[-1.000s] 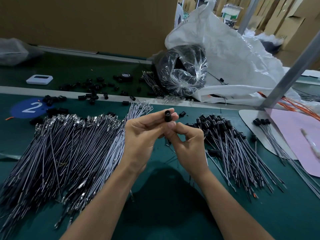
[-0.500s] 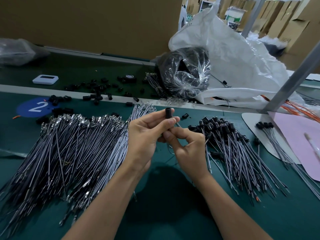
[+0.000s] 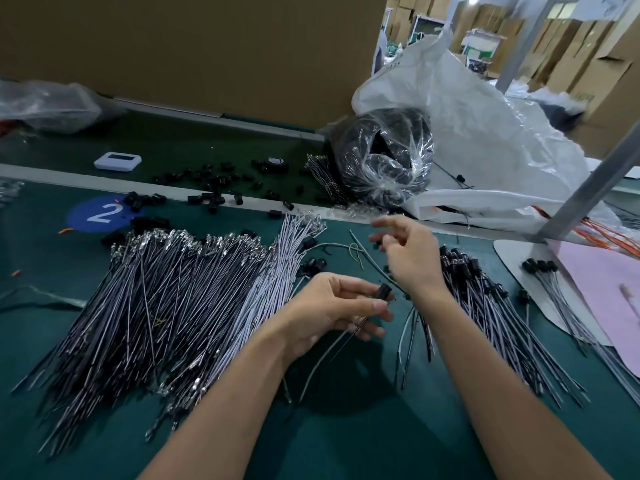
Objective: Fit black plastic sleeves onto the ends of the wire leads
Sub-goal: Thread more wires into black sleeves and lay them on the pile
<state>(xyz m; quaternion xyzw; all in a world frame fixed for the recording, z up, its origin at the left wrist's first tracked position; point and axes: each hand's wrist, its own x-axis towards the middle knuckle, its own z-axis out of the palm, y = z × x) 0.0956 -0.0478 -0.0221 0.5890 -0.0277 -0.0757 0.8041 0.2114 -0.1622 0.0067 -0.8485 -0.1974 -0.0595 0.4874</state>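
Observation:
My left hand [image 3: 325, 306] pinches a black plastic sleeve [image 3: 384, 292] between thumb and fingers. The sleeve sits on a grey wire lead [image 3: 329, 355] that trails down toward me. My right hand [image 3: 412, 258] hovers farther back over the green mat with its fingers spread and loosely bent. It is blurred and seems to hold nothing. A broad pile of bare leads [image 3: 207, 289] lies to the left. A pile of sleeved leads [image 3: 485, 306] lies to the right, under my right wrist. Loose black sleeves [image 3: 214, 199] are scattered along the back of the mat.
A clear bag of black parts [image 3: 384, 157] leans on a white sack [image 3: 485, 116] at the back. A white device [image 3: 117, 161] and a blue "2" sticker [image 3: 100, 213] lie at the left. A pink sheet [image 3: 595, 289] and a slanted metal post [image 3: 588, 188] stand at the right.
My hands have parted. The right hand let go and moved up and back toward the far side. The left hand dropped lower, keeping the sleeved lead.

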